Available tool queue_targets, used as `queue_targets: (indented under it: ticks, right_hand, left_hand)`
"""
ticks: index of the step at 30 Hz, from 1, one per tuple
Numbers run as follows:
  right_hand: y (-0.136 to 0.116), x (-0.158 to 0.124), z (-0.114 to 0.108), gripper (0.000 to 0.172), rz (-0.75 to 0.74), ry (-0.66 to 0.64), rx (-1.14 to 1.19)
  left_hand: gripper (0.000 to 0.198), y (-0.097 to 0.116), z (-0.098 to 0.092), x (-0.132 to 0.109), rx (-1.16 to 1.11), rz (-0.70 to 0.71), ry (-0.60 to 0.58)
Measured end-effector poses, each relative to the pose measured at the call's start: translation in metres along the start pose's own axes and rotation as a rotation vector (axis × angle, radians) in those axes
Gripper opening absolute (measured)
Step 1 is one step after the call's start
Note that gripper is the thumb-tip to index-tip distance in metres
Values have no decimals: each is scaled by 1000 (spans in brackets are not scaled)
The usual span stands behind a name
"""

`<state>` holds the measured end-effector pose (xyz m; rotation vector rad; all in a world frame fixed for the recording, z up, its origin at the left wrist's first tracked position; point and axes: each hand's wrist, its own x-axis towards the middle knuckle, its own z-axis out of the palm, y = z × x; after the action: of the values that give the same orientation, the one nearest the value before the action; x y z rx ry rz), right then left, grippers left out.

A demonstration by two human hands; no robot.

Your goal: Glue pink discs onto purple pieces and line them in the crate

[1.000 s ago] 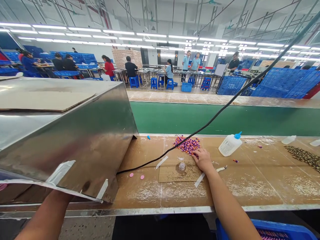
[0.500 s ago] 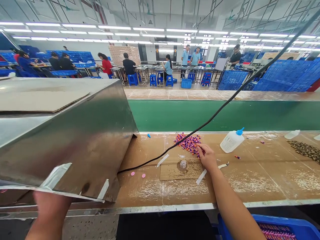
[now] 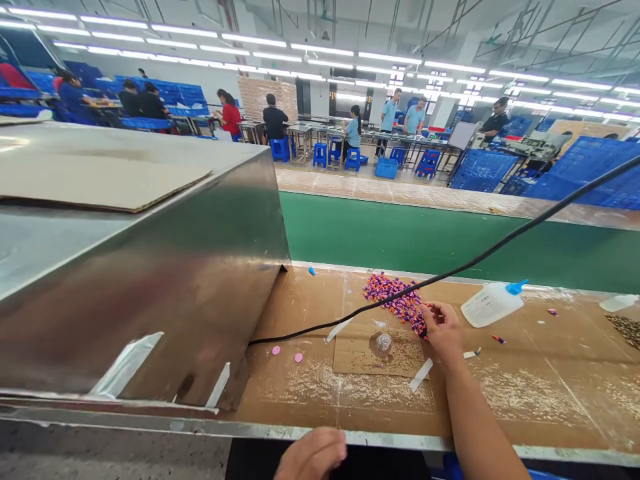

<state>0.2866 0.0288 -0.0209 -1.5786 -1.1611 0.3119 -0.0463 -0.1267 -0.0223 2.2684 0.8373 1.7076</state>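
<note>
Right hand | on heaped purple-orange pieces (glossy) | left hand below bench

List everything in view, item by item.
small pieces: one pile, purple and orange, on the bench
glue bottle: one, white with blue cap, right of the pile
pink discs: two, left of the cardboard mat
cardboard mat: one, brown, below the pile
black cable: one, across the bench
steel housing: one, silver, left
green conveyor belt: one, beyond the bench
plastic crates: many, blue, far right
co-workers: several, at distant tables
right hand: one, at the pile's edge
left hand: one, below the bench edge
</note>
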Motion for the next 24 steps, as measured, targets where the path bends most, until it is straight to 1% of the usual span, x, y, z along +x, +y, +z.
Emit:
queue_targets:
  ticks: [1,2,4,6,7,8,9,10,12,14,15,16,18,20,24]
  right_hand:
    - [-3,1,-1,72,43,-5,39]
    - [-7,2,-2,73,90,-24,89]
    - [-13,2,-4,75,159,-78,180]
    - [-18,0,-8,78,179,-128,216]
    - [-20,-3,-11,78,184,-158,226]
    - [-22,-7,-14,77,193,-198,242]
    - [-23,-12,-17,76,202,-246,257]
    - [-24,-18,-21,73,208,-299,266]
    - [-27,-29,-27,68,201,-393,253]
    - [-32,-38,-31,63,166,-458,197]
    - [-34,-40,-32,60,141,-487,163]
    - [-37,-42,-32,55,112,-517,127]
    - [-42,-44,-29,46,43,-573,58]
    - [-45,-45,-26,39,-30,-602,-10]
    - [-51,-45,-19,32,-136,-575,-121]
  left_hand:
    - [41,-2,11,9,-91,105,-38]
    - [41,-3,21,22,-165,173,-93]
    - [34,-8,35,52,-257,238,-194]
    - [25,-18,45,80,-316,247,-234]
    - [20,-25,49,92,-334,229,-230]
    - [16,-34,53,100,-356,180,-222]
    - [14,-42,57,104,-380,86,-213]
    - [15,-50,61,106,-417,-49,-201]
    - [27,-63,68,102,-532,-411,-186]
    - [43,-70,72,95,-682,-755,-175]
    - [50,-71,74,91,-757,-884,-162]
    - [55,-72,75,89,-825,-984,-146]
    - [61,-73,77,88,-934,-1125,-93]
    - [63,-73,78,90,-1013,-1228,-36]
    - [64,-74,79,94,-1110,-1348,14]
